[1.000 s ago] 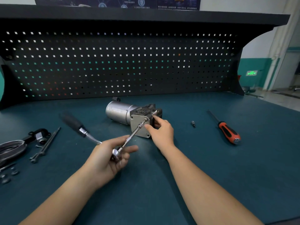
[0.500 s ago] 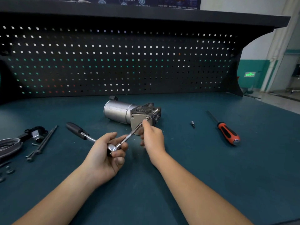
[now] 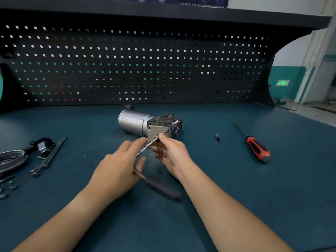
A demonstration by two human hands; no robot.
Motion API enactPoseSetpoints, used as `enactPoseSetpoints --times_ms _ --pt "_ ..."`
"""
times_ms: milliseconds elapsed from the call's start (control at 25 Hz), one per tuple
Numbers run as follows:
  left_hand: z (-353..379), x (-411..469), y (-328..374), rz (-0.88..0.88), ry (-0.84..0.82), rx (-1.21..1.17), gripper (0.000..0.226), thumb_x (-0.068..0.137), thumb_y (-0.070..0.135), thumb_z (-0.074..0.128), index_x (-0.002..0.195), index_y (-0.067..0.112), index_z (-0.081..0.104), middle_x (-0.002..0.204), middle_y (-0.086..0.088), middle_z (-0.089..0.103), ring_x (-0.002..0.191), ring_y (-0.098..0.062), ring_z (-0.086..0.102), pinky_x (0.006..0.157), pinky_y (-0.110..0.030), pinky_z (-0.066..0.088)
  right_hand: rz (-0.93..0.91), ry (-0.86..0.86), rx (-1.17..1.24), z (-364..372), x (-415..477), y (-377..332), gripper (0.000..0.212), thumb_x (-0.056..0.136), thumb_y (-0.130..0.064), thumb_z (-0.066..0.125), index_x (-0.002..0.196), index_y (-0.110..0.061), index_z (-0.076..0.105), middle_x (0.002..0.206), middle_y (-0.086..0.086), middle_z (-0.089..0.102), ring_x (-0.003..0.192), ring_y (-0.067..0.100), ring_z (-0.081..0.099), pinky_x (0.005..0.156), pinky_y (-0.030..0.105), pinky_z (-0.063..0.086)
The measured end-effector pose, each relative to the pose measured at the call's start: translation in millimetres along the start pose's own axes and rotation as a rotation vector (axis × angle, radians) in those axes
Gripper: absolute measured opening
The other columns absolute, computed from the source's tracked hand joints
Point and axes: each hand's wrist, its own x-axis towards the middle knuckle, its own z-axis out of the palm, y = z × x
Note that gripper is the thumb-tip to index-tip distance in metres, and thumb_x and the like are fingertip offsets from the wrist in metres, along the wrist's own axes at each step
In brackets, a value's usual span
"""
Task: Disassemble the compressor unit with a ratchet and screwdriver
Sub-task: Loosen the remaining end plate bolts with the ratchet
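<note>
The compressor unit, a silver cylinder with a dark block and a grey end plate, lies on the green bench top. A ratchet with a long chrome extension reaches a bolt at the plate's upper right corner. My left hand grips the ratchet head; its black handle points toward me and to the right, blurred. My right hand pinches the extension close to the plate. A red and black screwdriver lies to the right.
A small bit lies between the compressor and the screwdriver. At the left edge are two long bolts, a black bracket part, a dark ring-shaped cover and several washers. A black pegboard walls the back.
The ratchet handle has swung from pointing up-left to pointing down-right toward me. My left hand turned over the head, and my right hand slid from the block onto the extension.
</note>
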Motion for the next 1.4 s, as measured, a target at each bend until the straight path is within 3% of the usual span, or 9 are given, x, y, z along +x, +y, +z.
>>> enactPoseSetpoints --times_ms 160,280,440,560,680,760,960,1200,1400 --pt "3 1 6 -0.099 0.024 -0.356 0.026 0.091 0.015 0.056 0.115 0.023 0.056 0.076 0.001 0.070 0.071 -0.018 0.064 0.068 -0.027 0.049 0.043 -0.055 0.007 0 -2 -1 0.020 0.097 -0.021 0.046 0.084 -0.014 0.058 0.068 0.000 0.067 0.057 0.010 0.061 0.056 0.023 0.045" --pt "-1 5 18 -0.613 -0.176 -1.104 0.015 0.096 0.018 0.048 0.099 0.018 0.063 0.060 -0.003 0.068 0.032 -0.007 0.038 0.034 -0.014 0.031 0.111 -0.138 0.104 2 -2 0 0.019 0.099 -0.026 0.038 0.093 -0.016 0.053 0.078 0.001 0.071 0.074 0.016 0.063 0.069 0.030 0.045" --pt "-7 9 23 -1.095 -0.247 -1.765 0.030 0.096 0.025 0.042 0.081 0.006 0.059 0.059 -0.010 0.064 0.025 -0.003 0.030 0.024 -0.010 0.022 0.123 -0.191 0.093 2 -1 1 0.021 0.100 -0.026 0.036 0.093 -0.017 0.054 0.077 -0.005 0.073 0.073 0.009 0.067 0.068 0.028 0.045" --pt "-6 5 29 -0.837 -0.186 -1.459 0.016 0.095 0.020 0.047 0.093 0.012 0.061 0.064 -0.006 0.066 0.029 -0.006 0.034 0.030 -0.012 0.029 0.113 -0.154 0.092 2 0 0 0.024 0.099 -0.023 0.041 0.080 -0.017 0.053 0.067 -0.005 0.071 0.065 0.008 0.067 0.073 0.030 0.045" --pt "0 -6 22 -0.135 -0.122 -0.396 0.039 0.093 0.023 0.052 0.129 0.035 0.045 0.102 0.008 0.063 0.068 -0.013 0.060 0.062 -0.029 0.050 0.136 -0.113 0.090 1 0 -2 0.025 0.097 -0.024 0.047 0.075 -0.016 0.056 0.064 -0.005 0.070 0.068 0.009 0.065 0.073 0.027 0.044" --pt "2 -6 21 0.054 -0.065 -0.015 0.053 0.091 0.031 0.052 0.134 0.050 0.030 0.116 0.018 0.053 0.093 -0.020 0.060 0.079 -0.035 0.047 0.142 -0.102 0.067 1 -1 -3 0.024 0.096 -0.026 0.049 0.075 -0.018 0.058 0.065 -0.007 0.070 0.070 0.009 0.063 0.070 0.025 0.043" --pt "-2 5 19 -0.441 -0.123 -0.991 0.020 0.095 0.019 0.052 0.108 0.032 0.061 0.071 0.006 0.072 0.037 -0.008 0.041 0.039 -0.013 0.034 0.129 -0.113 0.111 2 -1 -1 0.025 0.099 -0.028 0.039 0.084 -0.017 0.056 0.072 -0.004 0.072 0.078 0.011 0.062 0.076 0.030 0.041" --pt "-11 12 11 -1.077 -0.239 -1.783 0.026 0.096 0.030 0.044 0.093 0.009 0.058 0.066 -0.010 0.069 0.026 -0.002 0.031 0.023 -0.010 0.022 0.135 -0.127 0.116 4 -3 0 0.023 0.100 -0.023 0.038 0.089 -0.016 0.056 0.085 -0.002 0.069 0.078 0.011 0.064 0.073 0.030 0.046" --pt "-7 4 17 -0.612 -0.111 -1.139 0.018 0.094 0.025 0.054 0.109 0.016 0.057 0.066 0.005 0.069 0.035 -0.007 0.040 0.036 -0.014 0.033 0.079 -0.088 0.142 4 0 0 0.023 0.099 -0.018 0.042 0.082 -0.013 0.057 0.064 -0.006 0.071 0.059 0.006 0.067 0.064 0.026 0.049"
